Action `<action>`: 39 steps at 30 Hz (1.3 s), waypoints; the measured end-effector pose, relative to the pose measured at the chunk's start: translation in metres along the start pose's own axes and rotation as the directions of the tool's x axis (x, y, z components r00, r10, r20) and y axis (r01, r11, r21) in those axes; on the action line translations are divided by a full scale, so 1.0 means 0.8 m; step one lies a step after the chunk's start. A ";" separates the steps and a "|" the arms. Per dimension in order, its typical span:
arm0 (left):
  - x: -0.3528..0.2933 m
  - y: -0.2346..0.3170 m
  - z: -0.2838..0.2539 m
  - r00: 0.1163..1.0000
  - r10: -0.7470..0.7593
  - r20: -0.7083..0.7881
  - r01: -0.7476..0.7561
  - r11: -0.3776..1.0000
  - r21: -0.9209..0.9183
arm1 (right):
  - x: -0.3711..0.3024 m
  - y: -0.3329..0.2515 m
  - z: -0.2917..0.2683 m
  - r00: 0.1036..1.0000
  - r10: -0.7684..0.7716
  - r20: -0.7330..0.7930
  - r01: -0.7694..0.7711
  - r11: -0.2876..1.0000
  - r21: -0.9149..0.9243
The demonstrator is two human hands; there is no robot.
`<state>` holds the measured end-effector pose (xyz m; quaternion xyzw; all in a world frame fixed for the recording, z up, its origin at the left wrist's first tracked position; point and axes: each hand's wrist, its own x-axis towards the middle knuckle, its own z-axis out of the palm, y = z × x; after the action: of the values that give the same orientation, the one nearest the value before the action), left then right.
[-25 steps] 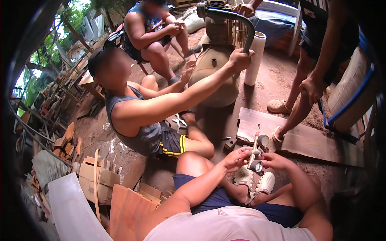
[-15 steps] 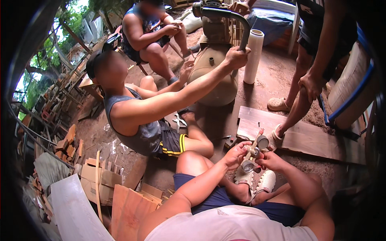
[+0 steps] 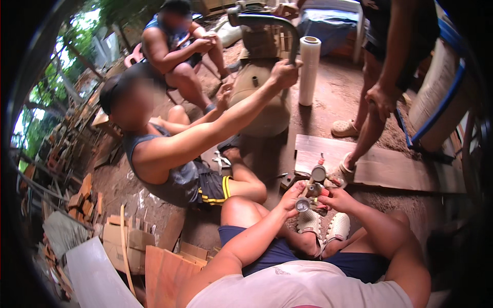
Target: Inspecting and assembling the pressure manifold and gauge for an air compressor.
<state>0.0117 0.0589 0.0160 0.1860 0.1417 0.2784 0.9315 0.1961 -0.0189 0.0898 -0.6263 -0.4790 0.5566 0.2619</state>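
Note:
Between my knees I hold a compressor gauge manifold [image 3: 313, 189], a metal fitting carrying two round pressure gauges and small red-ended parts. One gauge [image 3: 318, 173] sits at its far end; the other gauge [image 3: 303, 205] is at the near end, its face turned up. My left hand [image 3: 292, 199] grips the manifold's left side, fingers closed. From the right, my right hand [image 3: 337, 199] pinches a part of it beside a red piece. The fingertips are partly hidden by the fitting.
A compressor tank [image 3: 259, 117] stands ahead, a seated co-worker's hand [image 3: 285, 74] on its curved pipe. A clear wrap roll [image 3: 309, 74] stands beside it. A wide board [image 3: 380, 167] lies ahead right, near a standing person's foot. Cut wood [image 3: 169, 277] and a cardboard box [image 3: 128, 241] are at left.
The whole view has shifted, so most things sit a little further left. The manifold has tilted slightly in my hands, and a red piece now shows by my right fingers.

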 end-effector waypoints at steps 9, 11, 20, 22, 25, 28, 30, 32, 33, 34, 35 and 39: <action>0.011 0.002 -0.058 0.960 0.012 -0.280 0.015 0.995 0.096 | 0.026 0.015 0.011 0.944 -0.273 0.186 0.238 0.952 0.192; 0.003 -0.001 -0.010 0.970 -0.021 -0.241 0.040 0.996 0.075 | 0.018 0.009 -0.004 0.981 -0.169 0.096 0.171 0.985 -0.013; 0.002 0.001 -0.015 0.988 -0.109 -0.107 0.110 0.994 0.003 | 0.026 0.037 -0.010 0.970 -0.238 -0.040 0.224 0.949 -0.222; -0.015 0.013 0.017 0.982 -0.086 -0.170 0.098 0.993 0.061 | 0.029 0.018 -0.003 0.959 -0.283 0.023 0.284 0.950 -0.132; -0.010 0.022 -0.057 0.988 -0.073 -0.137 0.079 0.996 0.042 | 0.024 -0.011 0.000 0.959 -0.251 0.128 0.272 0.945 -0.181; -0.003 0.004 -0.011 0.968 -0.090 -0.233 0.156 0.947 0.279 | 0.014 0.014 -0.012 0.982 -0.180 0.047 0.186 0.941 -0.282; -0.008 0.009 0.013 0.960 -0.243 -0.142 0.268 0.942 0.201 | 0.009 0.030 -0.013 0.987 -0.163 -0.008 0.160 0.975 -0.155; 0.006 -0.014 -0.015 0.989 -0.125 -0.075 0.141 0.949 0.282 | 0.002 0.023 -0.010 0.990 -0.136 -0.033 0.135 0.990 -0.044; 0.005 -0.019 -0.029 0.996 -0.079 -0.028 0.084 0.952 0.294 | -0.001 0.004 0.002 0.989 -0.144 -0.027 0.146 0.988 0.048; 0.008 -0.027 -0.043 0.998 -0.024 -0.049 0.037 0.961 0.273 | 0.004 0.009 0.007 0.988 -0.152 -0.025 0.154 0.975 0.164; 0.002 -0.022 -0.020 1.000 -0.016 -0.017 0.020 0.949 0.313 | 0.015 0.043 -0.008 0.989 -0.143 -0.031 0.145 0.984 0.103; -0.012 -0.006 -0.008 0.998 -0.046 0.036 0.032 0.944 0.328 | 0.025 0.040 -0.008 0.998 -0.058 0.040 0.059 0.998 -0.034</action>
<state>0.0038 0.0516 0.0099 0.3412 0.1694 0.2284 0.8959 0.2104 -0.0129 0.0548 -0.6056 -0.5119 0.5521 0.2576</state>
